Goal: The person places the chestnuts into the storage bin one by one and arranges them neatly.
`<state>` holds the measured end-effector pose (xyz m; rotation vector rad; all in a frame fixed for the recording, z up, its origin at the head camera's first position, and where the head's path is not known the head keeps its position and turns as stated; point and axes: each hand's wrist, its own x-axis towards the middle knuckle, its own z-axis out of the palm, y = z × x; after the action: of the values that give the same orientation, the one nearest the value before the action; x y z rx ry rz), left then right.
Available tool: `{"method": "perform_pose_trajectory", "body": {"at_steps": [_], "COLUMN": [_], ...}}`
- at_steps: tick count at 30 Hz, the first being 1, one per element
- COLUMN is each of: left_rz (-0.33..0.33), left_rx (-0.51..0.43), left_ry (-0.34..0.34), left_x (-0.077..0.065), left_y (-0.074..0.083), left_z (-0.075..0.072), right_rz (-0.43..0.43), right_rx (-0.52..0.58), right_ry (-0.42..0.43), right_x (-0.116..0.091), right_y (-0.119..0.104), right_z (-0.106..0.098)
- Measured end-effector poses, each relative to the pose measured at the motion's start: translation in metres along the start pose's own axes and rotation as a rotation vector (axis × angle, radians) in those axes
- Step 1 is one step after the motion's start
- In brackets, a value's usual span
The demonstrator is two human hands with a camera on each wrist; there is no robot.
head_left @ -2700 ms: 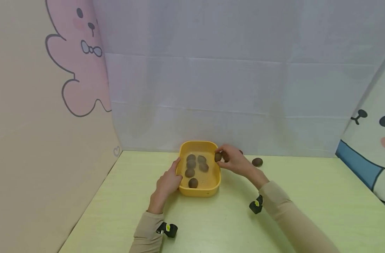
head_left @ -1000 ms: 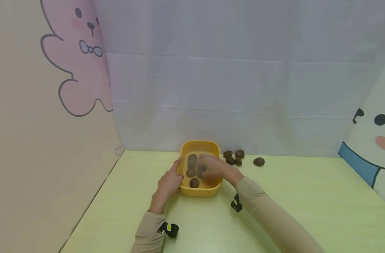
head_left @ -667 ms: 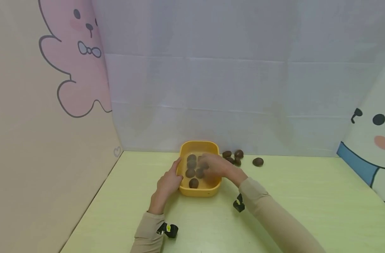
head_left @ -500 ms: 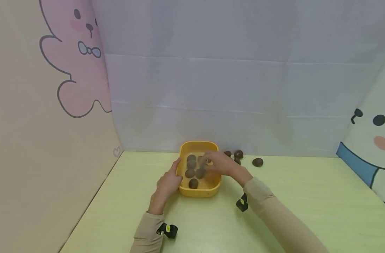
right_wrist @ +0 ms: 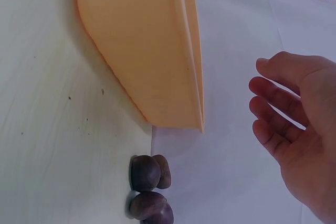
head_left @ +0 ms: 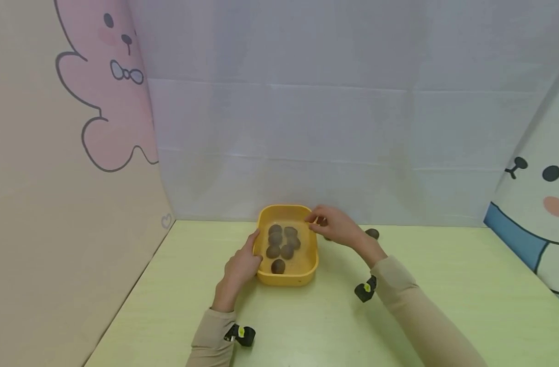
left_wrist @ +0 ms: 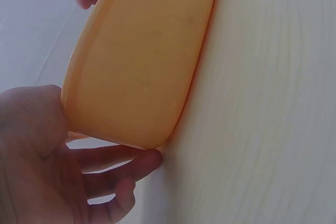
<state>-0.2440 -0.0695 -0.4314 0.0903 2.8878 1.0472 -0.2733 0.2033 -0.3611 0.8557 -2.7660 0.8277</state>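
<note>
A yellow plastic tub (head_left: pixel 286 280) stands on the table against the back curtain. Several dark brown chestnuts (head_left: pixel 277 266) lie in it, spread over the left and middle of its floor. My left hand (head_left: pixel 242 262) grips the tub's left side, its thumb at the rim and its fingers along the outside in the left wrist view. Over the tub's right rim hovers my right hand (head_left: pixel 336 224), fingers loosely bent and nothing in them. Beside the tub, several more chestnuts (right_wrist: pixel 145 173) cluster on the table in the right wrist view; the right hand mostly hides them from the head camera.
One single chestnut (head_left: pixel 372 233) sits farther right, partly behind the right wrist. A pale curtain (head_left: pixel 307 127) closes off the back of the light green table (head_left: pixel 316 326). Panels with cartoon bears flank it on both sides.
My right hand set a chestnut down inside the tub, released it, and then lifted out up and to the right. The left hand has kept its hold on the tub.
</note>
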Motion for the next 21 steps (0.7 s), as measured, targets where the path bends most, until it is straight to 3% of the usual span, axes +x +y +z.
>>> {"method": "perform_pose_trajectory", "body": {"at_steps": [11, 21], "left_rz": [-0.001, -0.001], "left_rx": [-0.004, -0.008], "left_ry": [0.004, 0.003], "left_x": [-0.002, -0.003], "left_y": [0.000, 0.000], "left_z": [-0.002, -0.003], "right_rz": [0.031, 0.140], "right_rx": [0.050, 0.074], "right_ry": [0.059, 0.074], "right_x": [-0.010, -0.021], "right_y": [0.025, 0.050], "right_z": [-0.005, -0.005]}}
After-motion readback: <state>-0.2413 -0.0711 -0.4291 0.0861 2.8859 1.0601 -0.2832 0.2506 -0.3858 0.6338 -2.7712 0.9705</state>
